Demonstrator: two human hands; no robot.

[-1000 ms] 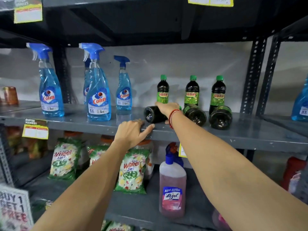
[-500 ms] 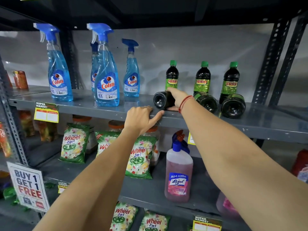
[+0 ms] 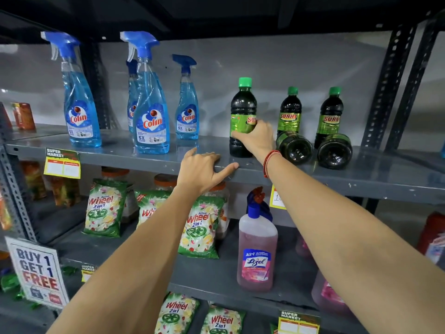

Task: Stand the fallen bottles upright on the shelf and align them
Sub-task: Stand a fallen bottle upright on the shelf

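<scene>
A dark bottle (image 3: 242, 109) with a green cap and green label stands upright near the front of the grey shelf (image 3: 125, 157), with my right hand (image 3: 257, 138) wrapped around its label. Two more dark bottles lie on their sides, bases toward me: one (image 3: 294, 147) just right of my wrist, the other (image 3: 334, 151) further right. Behind them two like bottles stand upright, at the back middle (image 3: 290, 109) and the back right (image 3: 331, 112). My left hand (image 3: 202, 172) rests on the shelf's front edge, fingers spread, holding nothing.
Several blue Colin spray bottles (image 3: 150, 112) stand on the left half of the same shelf. Below are green Wheel packets (image 3: 103, 208), jars and a pink Lizol bottle (image 3: 256, 251). A black slotted upright (image 3: 387, 75) bounds the shelf on the right.
My right hand has tipped the leftmost fallen bottle from lying to upright. It now hides the bottle that stood behind it. My left hand stays on the shelf edge.
</scene>
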